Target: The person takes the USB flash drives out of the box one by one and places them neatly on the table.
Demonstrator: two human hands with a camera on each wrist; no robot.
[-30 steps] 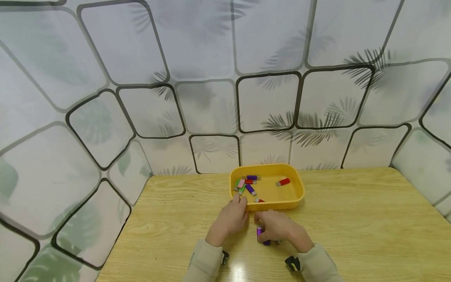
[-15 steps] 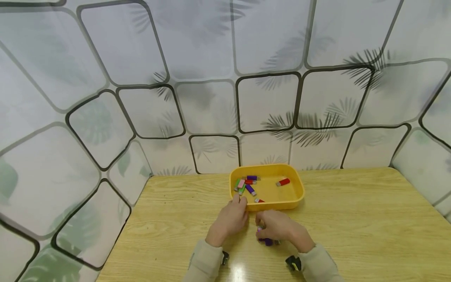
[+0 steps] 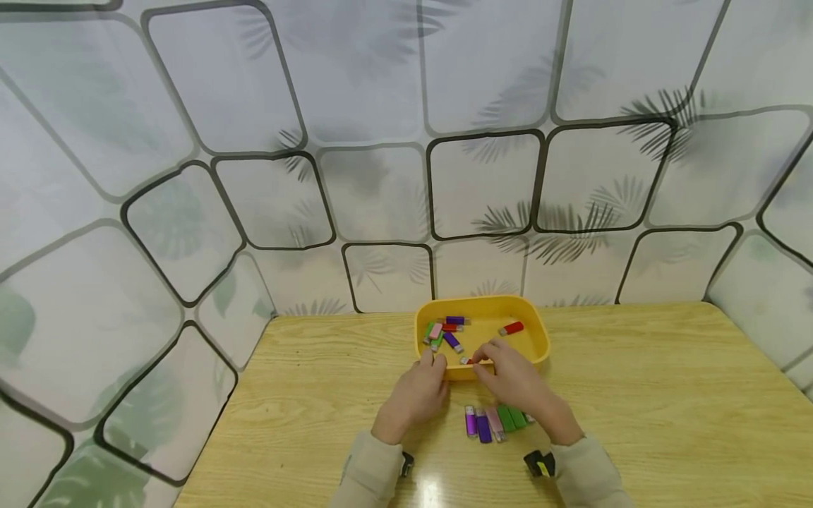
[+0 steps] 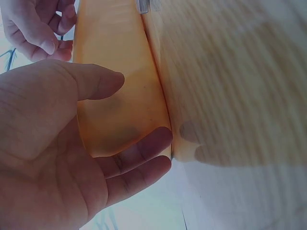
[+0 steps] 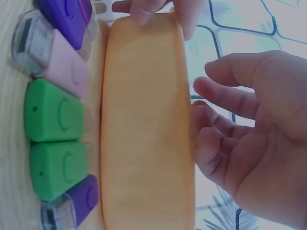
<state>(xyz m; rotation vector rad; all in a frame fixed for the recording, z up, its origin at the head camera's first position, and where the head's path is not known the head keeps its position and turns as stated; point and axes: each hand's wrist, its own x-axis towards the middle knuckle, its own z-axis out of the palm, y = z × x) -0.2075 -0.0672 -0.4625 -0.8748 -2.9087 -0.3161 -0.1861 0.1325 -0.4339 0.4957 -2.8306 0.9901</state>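
A yellow tray (image 3: 490,371) holds several USB sticks: purple, green, pink and red. My left hand (image 3: 416,390) grips its near left corner; in the left wrist view the thumb of that hand (image 4: 53,139) lies against the tray wall (image 4: 115,43). Over the near rim hangs my right hand (image 3: 516,377), fingertips beside a red stick (image 3: 470,361). The right wrist view shows the right hand (image 5: 259,124) with bent, parted fingers and nothing visible between them. On the table, a row has a bright purple stick (image 3: 471,422), dark purple stick (image 3: 483,426), pink stick (image 3: 495,422) and green sticks (image 3: 506,418).
The wooden table (image 3: 317,423) reaches back to a patterned curtain (image 3: 381,190). Another purple stick (image 5: 85,199) lies at the row's end in the right wrist view. A lone red stick (image 3: 512,328) is in the tray's right part.
My right hand has left the row of sticks and moved up and forward to the tray's near rim, uncovering the row. My left hand has stayed at the tray corner.
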